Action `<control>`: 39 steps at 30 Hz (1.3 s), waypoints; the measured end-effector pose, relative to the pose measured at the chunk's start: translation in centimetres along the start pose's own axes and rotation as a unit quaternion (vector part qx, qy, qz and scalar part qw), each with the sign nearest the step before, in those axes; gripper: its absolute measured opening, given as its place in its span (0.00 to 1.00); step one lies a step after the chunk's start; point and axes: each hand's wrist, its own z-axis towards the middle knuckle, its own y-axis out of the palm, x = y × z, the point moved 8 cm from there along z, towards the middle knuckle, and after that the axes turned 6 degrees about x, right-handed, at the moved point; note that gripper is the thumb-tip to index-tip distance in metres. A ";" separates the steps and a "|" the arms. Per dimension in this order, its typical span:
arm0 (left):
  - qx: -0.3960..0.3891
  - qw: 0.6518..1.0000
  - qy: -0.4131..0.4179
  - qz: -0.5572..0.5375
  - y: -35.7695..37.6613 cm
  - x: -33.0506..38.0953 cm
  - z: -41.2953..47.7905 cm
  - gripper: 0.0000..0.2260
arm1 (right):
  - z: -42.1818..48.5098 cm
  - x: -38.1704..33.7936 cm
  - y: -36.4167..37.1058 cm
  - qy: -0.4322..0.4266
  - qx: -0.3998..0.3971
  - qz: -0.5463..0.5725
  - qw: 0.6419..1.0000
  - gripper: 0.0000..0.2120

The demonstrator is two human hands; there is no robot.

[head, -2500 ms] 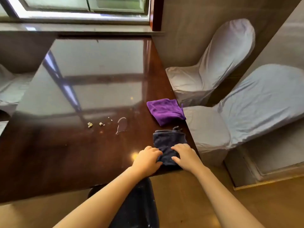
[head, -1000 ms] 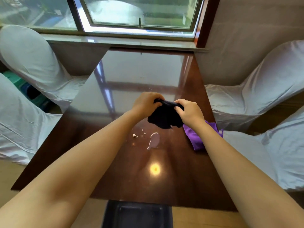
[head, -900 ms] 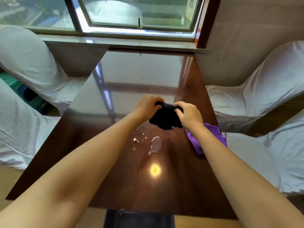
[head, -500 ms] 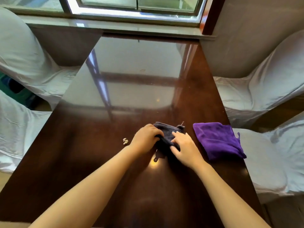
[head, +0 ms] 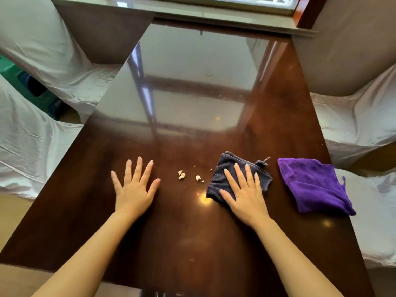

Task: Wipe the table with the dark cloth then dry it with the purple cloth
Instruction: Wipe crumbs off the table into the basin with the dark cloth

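I see my right hand (head: 246, 197) pressed flat, fingers spread, on the dark cloth (head: 231, 174) at five o'clock on the table (head: 192, 243), with the purple cloth (head: 312, 185) lying at its three o'clock, crumbs (head: 182, 175) at its nine, and my left hand (head: 134, 189) flat and empty.

White-covered chairs (head: 353, 116) beside window sill (head: 192, 11)
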 end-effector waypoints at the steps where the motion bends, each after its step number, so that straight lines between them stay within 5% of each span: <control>1: -0.005 1.000 0.001 0.012 0.4 -0.3 -0.1 0.27 | 0.2 -0.1 0.2 0.006 0.006 -0.012 1.000 0.30; 14: 0.034 0.999 0.012 0.037 0.9 -0.5 -0.2 0.28 | 6.6 -4.2 1.3 0.048 0.006 0.036 0.998 0.26; 19: 0.039 0.999 0.018 0.031 1.0 -0.4 -0.1 0.27 | 9.9 -4.8 0.6 0.041 0.012 0.133 0.990 0.23; 32: 0.047 0.998 0.031 0.031 1.2 -0.5 -0.2 0.25 | 10.5 -9.6 0.7 -0.204 -0.010 0.096 0.974 0.21; 39: 0.029 0.998 0.047 0.025 1.2 -0.7 -0.4 0.26 | 7.4 -11.3 1.0 -0.259 -0.018 0.060 0.964 0.22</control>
